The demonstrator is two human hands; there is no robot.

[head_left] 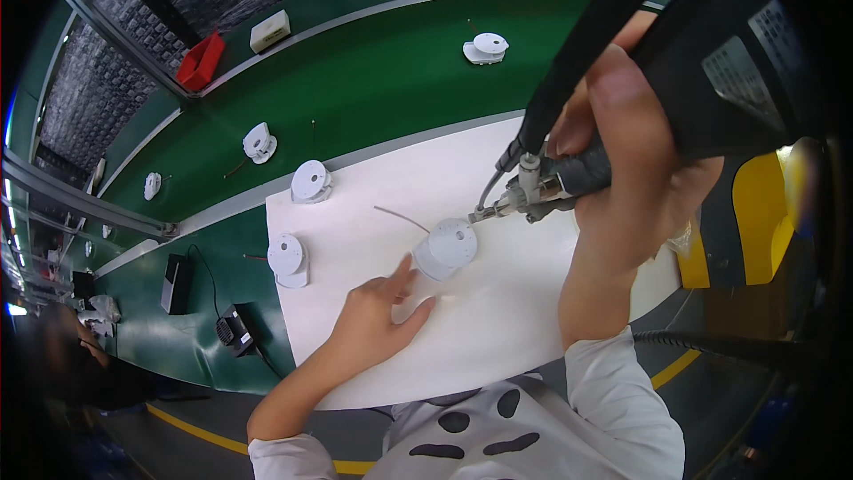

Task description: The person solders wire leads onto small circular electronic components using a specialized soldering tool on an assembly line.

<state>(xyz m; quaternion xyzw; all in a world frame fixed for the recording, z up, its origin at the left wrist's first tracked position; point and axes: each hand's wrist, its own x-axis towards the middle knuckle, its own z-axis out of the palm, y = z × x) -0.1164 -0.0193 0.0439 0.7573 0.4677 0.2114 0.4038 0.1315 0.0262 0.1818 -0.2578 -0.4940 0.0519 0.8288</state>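
A white round-topped plastic part (451,244) sits on the white work sheet in front of me, a thin brown wire (400,217) running out to its left. My left hand (378,316) lies beside its lower left, thumb and index finger spread around that side and nothing gripped; whether the index fingertip touches the part I cannot tell. My right hand (635,147) is wrapped round a black hand-held gun-shaped tool (702,80). Its narrow metal nozzle (511,202), fed by a thin tube, points at the part's upper right edge, at or very near it.
Similar white parts stand on the sheet's left side (311,182) and on the green conveyor belt (259,142). Red bins (202,62) and a pale box (270,31) line the far ledge. Black devices with cables (236,331) lie at left. A yellow-and-black object (762,222) is at right.
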